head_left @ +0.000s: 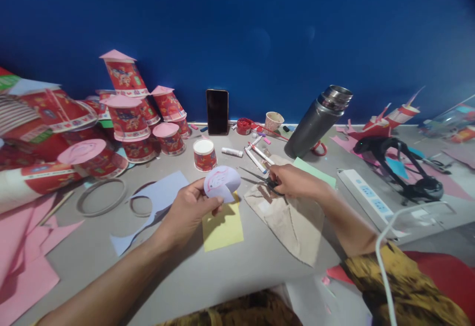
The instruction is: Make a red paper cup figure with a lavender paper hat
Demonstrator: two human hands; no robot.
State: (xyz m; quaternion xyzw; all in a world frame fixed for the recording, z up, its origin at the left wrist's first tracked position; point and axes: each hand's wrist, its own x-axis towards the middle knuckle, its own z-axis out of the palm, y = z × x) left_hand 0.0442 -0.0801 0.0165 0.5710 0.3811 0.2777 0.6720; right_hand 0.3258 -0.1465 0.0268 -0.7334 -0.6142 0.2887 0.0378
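My left hand (195, 207) pinches a round lilac paper piece (222, 180) with pink drawn marks, its lower part folded or overlapping. In my right hand (291, 180) is a pair of dark scissors (273, 184); the blades are parted and point left toward the paper without touching it. Beneath the lilac piece lies a yellow sheet (224, 229). A beige cloth (293, 222) spreads under the scissors and my right hand. Just behind the lilac piece stands a red patterned paper cup (205, 157) with a white top.
Stacked red cups (129, 118) with pink paper tops crowd the left. A phone (217, 112) stands at the wall. A dark bottle (319, 120), power strip (365, 195) and black headset (401, 167) are right. Cut lilac paper (166, 192) lies left of centre.
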